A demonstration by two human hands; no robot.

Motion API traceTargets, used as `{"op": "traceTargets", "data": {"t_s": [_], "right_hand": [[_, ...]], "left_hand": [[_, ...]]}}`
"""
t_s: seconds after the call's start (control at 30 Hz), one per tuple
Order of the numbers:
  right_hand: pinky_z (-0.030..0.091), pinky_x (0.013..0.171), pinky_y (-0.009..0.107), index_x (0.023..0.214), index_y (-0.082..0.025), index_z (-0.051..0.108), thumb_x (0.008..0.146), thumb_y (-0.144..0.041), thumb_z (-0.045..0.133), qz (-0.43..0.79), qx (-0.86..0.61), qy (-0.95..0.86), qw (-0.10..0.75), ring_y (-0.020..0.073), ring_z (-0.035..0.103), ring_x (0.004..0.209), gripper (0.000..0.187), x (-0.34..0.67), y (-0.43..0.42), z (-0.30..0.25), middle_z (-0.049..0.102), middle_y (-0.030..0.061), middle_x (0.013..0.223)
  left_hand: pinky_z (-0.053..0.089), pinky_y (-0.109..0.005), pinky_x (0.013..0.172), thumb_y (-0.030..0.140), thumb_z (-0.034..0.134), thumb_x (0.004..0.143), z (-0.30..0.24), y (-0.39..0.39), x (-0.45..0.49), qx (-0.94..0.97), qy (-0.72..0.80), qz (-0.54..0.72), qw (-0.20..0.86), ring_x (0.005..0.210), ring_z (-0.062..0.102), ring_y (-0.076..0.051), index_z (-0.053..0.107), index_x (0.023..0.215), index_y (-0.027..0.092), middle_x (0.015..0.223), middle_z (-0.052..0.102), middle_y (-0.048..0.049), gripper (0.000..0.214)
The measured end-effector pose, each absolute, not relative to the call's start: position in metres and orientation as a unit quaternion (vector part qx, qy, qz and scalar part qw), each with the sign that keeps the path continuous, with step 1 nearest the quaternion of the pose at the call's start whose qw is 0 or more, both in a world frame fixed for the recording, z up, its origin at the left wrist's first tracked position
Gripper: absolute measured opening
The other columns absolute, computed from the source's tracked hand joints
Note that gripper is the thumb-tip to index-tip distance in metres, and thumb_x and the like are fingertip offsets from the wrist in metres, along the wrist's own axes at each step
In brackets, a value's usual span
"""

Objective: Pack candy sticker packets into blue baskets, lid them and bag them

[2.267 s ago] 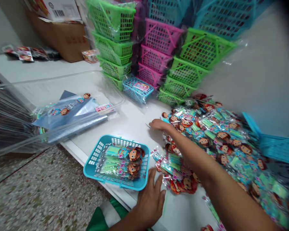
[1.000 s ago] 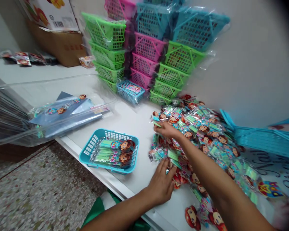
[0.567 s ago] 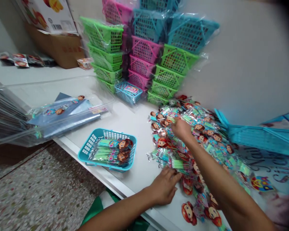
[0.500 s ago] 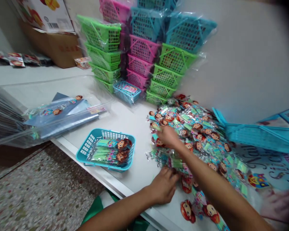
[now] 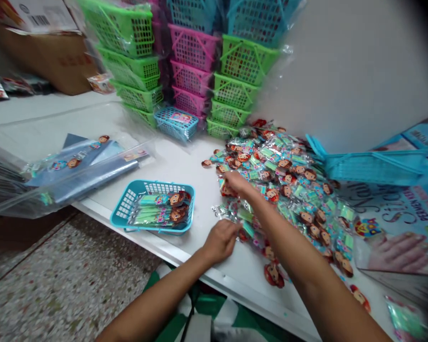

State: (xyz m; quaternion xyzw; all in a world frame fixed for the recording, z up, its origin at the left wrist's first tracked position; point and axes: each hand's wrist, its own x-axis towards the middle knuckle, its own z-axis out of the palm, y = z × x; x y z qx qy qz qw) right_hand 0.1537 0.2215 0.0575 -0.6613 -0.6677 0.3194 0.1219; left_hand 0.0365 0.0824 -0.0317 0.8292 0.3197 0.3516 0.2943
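Observation:
A big pile of small cellophane packets (image 5: 288, 175) with cartoon doll heads and green strips lies on the white table (image 5: 185, 166). My right hand (image 5: 235, 183) reaches into the pile's left edge, fingers pinched on a packet there. My left hand (image 5: 219, 240) rests at the pile's near edge with its fingers curled down among the packets; what they hold is hidden. Left of both hands stands a small blue basket (image 5: 125, 209) holding several of the same packets (image 5: 160, 213).
Stacks of wrapped green (image 5: 128, 47), pink (image 5: 192, 47) and green baskets (image 5: 242, 61) stand at the back wall, a small wrapped blue basket (image 5: 176, 121) before them. A clear plastic bin (image 5: 17, 199) overhangs the table's left. Blue baskets (image 5: 371, 166) and sticker sheets (image 5: 395, 223) lie right.
My right hand has drawn back from the pile's middle to its left edge. My left hand has slid a little left along the near edge. The view has shifted down and right.

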Motion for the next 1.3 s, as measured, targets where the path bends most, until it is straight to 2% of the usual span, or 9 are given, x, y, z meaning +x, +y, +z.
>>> {"op": "traceTargets", "data": {"t_s": [0.2, 0.33, 0.43, 0.57, 0.73, 0.8, 0.93, 1.2, 1.3], "right_hand": [[0.04, 0.041, 0.02, 0.104, -0.014, 0.047, 0.091, -0.028, 0.024, 0.473, -0.616, -0.528, 0.344, 0.0089, 0.047, 0.046, 0.03, 0.209, 0.158, 0.082, 0.054, -0.0006, 0.066], [0.025, 0.033, 0.017, 0.1, -0.018, 0.045, 0.083, -0.035, 0.037, 0.522, -0.582, -0.47, 0.408, 0.0057, 0.027, 0.035, 0.025, 0.208, 0.099, 0.07, 0.037, -0.009, 0.055], [0.019, 0.032, 0.017, 0.096, -0.019, 0.049, 0.081, -0.04, 0.043, 0.548, -0.571, -0.45, 0.414, 0.0052, 0.021, 0.034, 0.026, 0.203, 0.072, 0.063, 0.033, -0.0104, 0.053], [0.032, 0.044, 0.02, 0.088, -0.018, 0.056, 0.085, -0.045, 0.044, 0.43, -0.621, -0.547, 0.361, 0.0091, 0.043, 0.045, 0.029, 0.2, 0.041, 0.056, 0.048, -0.0049, 0.057], [0.04, 0.06, 0.028, 0.113, -0.018, 0.052, 0.08, -0.049, 0.055, 0.199, -0.663, -0.72, 0.045, 0.0251, 0.064, 0.073, 0.045, 0.181, -0.001, 0.023, 0.069, 0.0084, 0.08], [0.041, 0.062, 0.029, 0.124, -0.018, 0.047, 0.087, -0.043, 0.049, 0.175, -0.671, -0.72, -0.006, 0.0266, 0.066, 0.076, 0.044, 0.181, -0.004, 0.009, 0.07, 0.0105, 0.084], [0.042, 0.068, 0.031, 0.133, -0.023, 0.04, 0.092, -0.036, 0.04, 0.165, -0.698, -0.696, -0.004, 0.0266, 0.066, 0.084, 0.043, 0.198, 0.005, 0.0, 0.07, 0.0115, 0.094], [0.042, 0.074, 0.034, 0.121, -0.022, 0.054, 0.085, -0.029, 0.049, 0.189, -0.704, -0.682, 0.059, 0.0273, 0.064, 0.085, 0.037, 0.208, 0.005, 0.006, 0.07, 0.0113, 0.091], [0.041, 0.074, 0.031, 0.116, -0.023, 0.058, 0.084, -0.027, 0.05, 0.208, -0.699, -0.673, 0.122, 0.0244, 0.063, 0.087, 0.033, 0.211, 0.003, 0.015, 0.069, 0.0081, 0.096]], "left_hand": [[0.043, -0.034, 0.081, 0.023, 0.033, 0.092, -0.03, 0.052, -0.002, 0.75, 0.482, 0.367, 0.264, 0.092, 0.055, -0.019, 0.05, 0.112, 0.016, 0.094, 0.06, -0.0089, 0.027], [0.038, -0.038, 0.079, 0.039, 0.052, 0.083, -0.022, 0.035, -0.003, 0.8, 0.512, 0.23, 0.211, 0.089, 0.052, -0.024, 0.059, 0.087, 0.019, 0.086, 0.059, -0.0071, 0.022], [0.035, -0.038, 0.077, 0.035, 0.054, 0.08, -0.018, 0.035, 0.002, 0.823, 0.522, 0.142, 0.174, 0.086, 0.052, -0.024, 0.059, 0.082, 0.019, 0.081, 0.059, -0.0062, 0.017], [0.034, -0.036, 0.074, 0.027, 0.048, 0.082, -0.018, 0.047, 0.003, 0.818, 0.542, 0.12, 0.15, 0.082, 0.053, -0.024, 0.057, 0.078, 0.017, 0.078, 0.059, -0.007, 0.015], [0.035, -0.035, 0.075, 0.034, 0.041, 0.088, -0.018, 0.052, -0.002, 0.829, 0.529, 0.114, 0.143, 0.084, 0.052, -0.023, 0.056, 0.081, 0.018, 0.081, 0.058, -0.0067, 0.023], [0.035, -0.034, 0.075, 0.037, 0.041, 0.088, -0.018, 0.051, -0.006, 0.842, 0.507, 0.113, 0.148, 0.086, 0.052, -0.023, 0.057, 0.084, 0.019, 0.083, 0.058, -0.0063, 0.024], [0.037, -0.033, 0.077, 0.036, 0.038, 0.09, -0.019, 0.054, -0.009, 0.864, 0.471, 0.103, 0.145, 0.088, 0.052, -0.022, 0.057, 0.087, 0.021, 0.085, 0.058, -0.0049, 0.024], [0.038, -0.037, 0.071, 0.027, 0.031, 0.09, -0.02, 0.061, -0.001, 0.877, 0.466, 0.082, 0.081, 0.083, 0.053, -0.027, 0.051, 0.081, 0.016, 0.08, 0.057, -0.0113, 0.025], [0.039, -0.031, 0.061, 0.031, 0.031, 0.09, -0.018, 0.057, -0.005, 0.849, 0.495, 0.101, 0.155, 0.071, 0.056, -0.023, 0.046, 0.082, 0.019, 0.072, 0.056, -0.0059, 0.021]]}}
